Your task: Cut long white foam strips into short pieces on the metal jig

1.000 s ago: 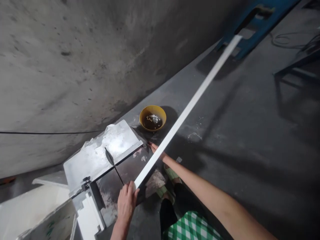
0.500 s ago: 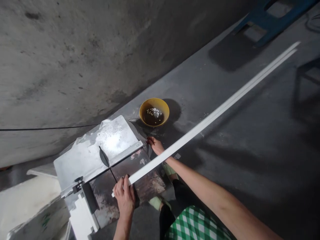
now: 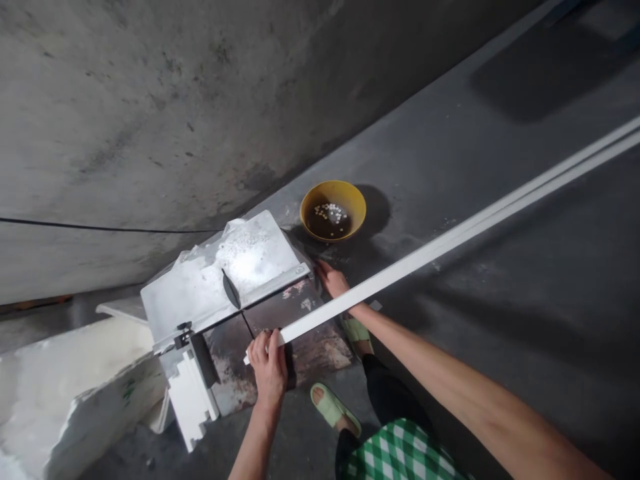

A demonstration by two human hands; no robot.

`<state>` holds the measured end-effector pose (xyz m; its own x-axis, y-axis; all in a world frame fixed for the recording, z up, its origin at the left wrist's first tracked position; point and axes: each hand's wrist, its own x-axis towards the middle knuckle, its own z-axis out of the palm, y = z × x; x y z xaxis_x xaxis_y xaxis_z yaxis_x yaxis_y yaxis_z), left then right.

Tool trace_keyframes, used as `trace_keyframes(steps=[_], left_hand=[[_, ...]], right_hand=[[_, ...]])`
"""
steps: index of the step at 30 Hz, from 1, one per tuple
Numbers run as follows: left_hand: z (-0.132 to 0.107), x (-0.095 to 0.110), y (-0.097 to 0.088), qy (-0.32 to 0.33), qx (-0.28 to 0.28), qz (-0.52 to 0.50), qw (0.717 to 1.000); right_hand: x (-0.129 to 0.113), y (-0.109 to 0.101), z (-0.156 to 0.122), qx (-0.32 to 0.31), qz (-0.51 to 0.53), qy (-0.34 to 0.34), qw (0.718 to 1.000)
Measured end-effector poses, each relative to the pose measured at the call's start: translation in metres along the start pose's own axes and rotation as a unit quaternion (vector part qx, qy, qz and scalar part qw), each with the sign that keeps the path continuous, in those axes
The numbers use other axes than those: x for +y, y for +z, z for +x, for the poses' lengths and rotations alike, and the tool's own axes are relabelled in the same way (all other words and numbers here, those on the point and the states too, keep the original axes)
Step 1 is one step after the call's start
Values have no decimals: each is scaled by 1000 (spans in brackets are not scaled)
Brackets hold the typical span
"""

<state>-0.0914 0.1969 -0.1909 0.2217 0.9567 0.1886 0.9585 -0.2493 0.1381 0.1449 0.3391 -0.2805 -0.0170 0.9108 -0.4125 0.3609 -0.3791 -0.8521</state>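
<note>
My left hand is closed around the near end of long white strips, just in front of a small table saw. The strips lie side by side and slant up to the right, out of view. A dark blade stands up through the saw's top, beside a metal fence. My right hand reaches under the strips to the saw's right side; its fingertips are hidden by the table edge. Stepped white pieces sit together at the saw's left front corner.
A yellow bowl with small white bits in it stands on the floor behind the saw. A concrete wall runs along the back, with a black cable across it. A large pale sack-like thing lies at the left.
The camera view has shifted, so the saw and bowl appear farther right. My left hand still grips the strips. My right hand stays at the saw's side, its fingers now less visible.
</note>
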Motion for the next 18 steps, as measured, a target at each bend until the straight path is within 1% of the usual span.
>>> trace_keyframes(steps=[1,3,4,5,6,7,9,11,12,13,15,18], left_hand=[[0,-2,-1,5,3,-4,1000],[1,-8,-3,9,2,-6,1000],[1,-12,-4,5,1,-1,1000],[2,-18,-6,-1,2,7,1000],[2,-23,-8,-6,1,17,1000],[2,-29,-9,-8,-1,23,1000],[3,-38,-12,0,-11,24,1000],[4,-45,-13,5,-24,12,1000],[5,-47,-14,-2,-26,8,1000],[5,-49,-13,-12,-25,4,1000],[5,-54,-13,-37,-17,-1,999],[0,-64,-13,-77,-2,-3,997]], right_hand=[[3,-6,-8,-2,21,1,1000],[11,-20,-33,-15,66,16,998],[15,-28,-50,-32,110,41,993],[18,-36,-67,-55,146,90,984],[19,-44,-85,-85,178,133,971],[19,-51,-100,-91,227,165,955],[12,-62,-119,-69,341,201,916],[-1,-66,-121,-17,448,207,870],[-9,-67,-116,9,484,206,851],[-17,-65,-109,31,504,206,838],[-31,-60,-94,53,511,207,833],[-46,-46,-78,36,497,209,842]])
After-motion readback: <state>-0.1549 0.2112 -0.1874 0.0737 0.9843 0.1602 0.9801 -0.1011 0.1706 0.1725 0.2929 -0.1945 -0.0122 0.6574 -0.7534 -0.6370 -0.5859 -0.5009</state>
